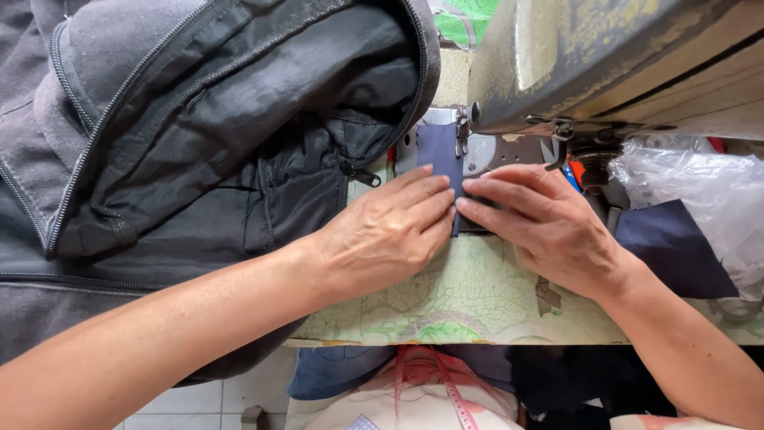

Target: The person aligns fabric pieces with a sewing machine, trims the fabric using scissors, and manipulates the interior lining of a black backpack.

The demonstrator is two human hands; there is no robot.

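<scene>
A narrow strip of dark blue fabric (440,150) lies on the sewing machine bed, running under the presser foot (461,135). My left hand (386,231) lies flat with its fingertips pressing the strip from the left. My right hand (541,223) presses it from the right, fingers pointing left, so the fingertips of both hands nearly meet over the cloth. The lower part of the strip is hidden under my fingers. The old grey sewing machine head (605,56) hangs over the upper right.
A large dark grey zippered jacket (175,143) covers the left half of the table. The tabletop (469,302) has a green-patterned covering. Another dark blue fabric piece (676,247) and a crumpled clear plastic bag (700,191) lie at right. A red measuring tape (446,382) hangs at my chest.
</scene>
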